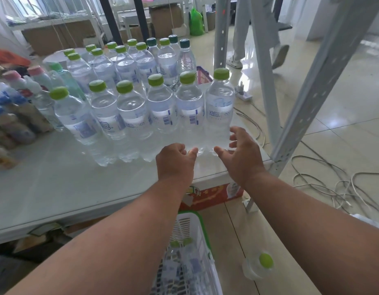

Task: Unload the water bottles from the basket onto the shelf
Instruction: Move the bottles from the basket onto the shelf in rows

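1. The left hand (174, 161) has its fingers curled away from the camera, so the tips cannot be seen.
2. Below both arms, the basket (197, 235) is partly hidden, and the picture's bottom edge cuts it off.
3. The bottles in the basket (180, 262) are blurry.
4. Far left of the left hand, the colorful bottles (12, 116) are blurred and cut by the edge.
5. Below the right hand (240, 155), one bottle on the floor (258, 266) is blurry.

Both forearms bare, no sleeves, no jewelry.
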